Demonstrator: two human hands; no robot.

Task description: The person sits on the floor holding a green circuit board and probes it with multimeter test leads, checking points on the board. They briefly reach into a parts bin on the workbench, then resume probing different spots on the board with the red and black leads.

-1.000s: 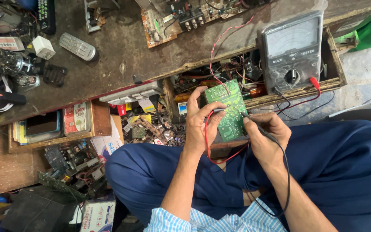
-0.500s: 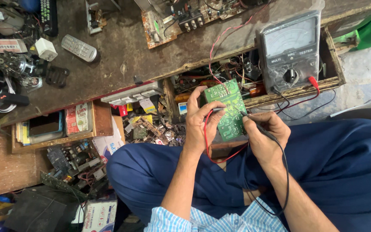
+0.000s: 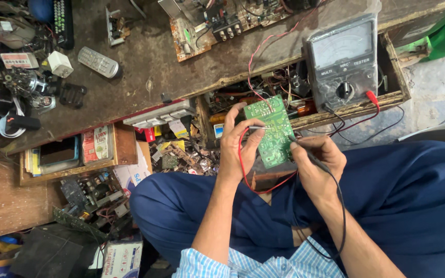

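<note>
Cluttered wooden bench [image 3: 145, 67] fills the upper view, meter [image 3: 342, 59] at two o'clock. Centrally, left hand [image 3: 240, 144] grips the green circuit board [image 3: 270, 129] and red probe; right hand [image 3: 315, 162] pinches the black probe. A slipping tip could bridge neighbouring solder points.

View: one camera only, worn on the person's head.
Facing: steeply downward, over the person's forearms and crossed legs in blue trousers [image 3: 387, 206].
Nearness: close; the hands fill the middle, holding a green circuit board [image 3: 270, 131].
Upper frame: the cluttered worktop [image 3: 150, 62] and an analogue meter [image 3: 342, 62].
Shared ground: nothing to compare, a single view.
</note>
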